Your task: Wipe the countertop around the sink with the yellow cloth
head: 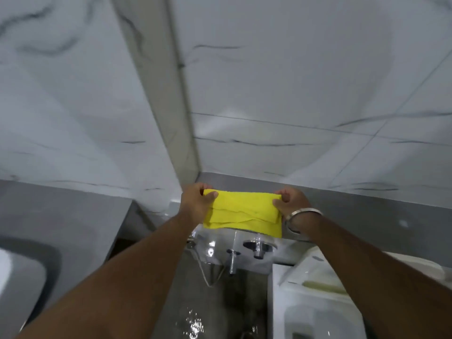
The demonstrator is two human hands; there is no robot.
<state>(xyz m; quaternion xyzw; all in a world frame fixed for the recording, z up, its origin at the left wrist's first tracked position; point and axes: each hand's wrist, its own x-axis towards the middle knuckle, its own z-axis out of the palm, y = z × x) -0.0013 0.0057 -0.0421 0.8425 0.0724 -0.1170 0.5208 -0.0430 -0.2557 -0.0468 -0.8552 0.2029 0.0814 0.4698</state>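
Observation:
The yellow cloth (242,211) is folded into a wide band and held stretched between both hands in front of the wall. My left hand (195,204) pinches its left end and my right hand (291,201) pinches its right end; a metal bangle sits on the right wrist. The cloth hangs above a shiny chrome tap fitting (234,250). A grey countertop (61,216) lies at the left, with the rim of a white sink (14,272) at the left edge.
White marble-patterned tiles cover the walls, with a corner pillar (166,94) running up the middle. A white toilet (325,302) stands at the lower right. The floor below (195,321) is wet and shiny. A grey ledge (367,209) runs along the right wall.

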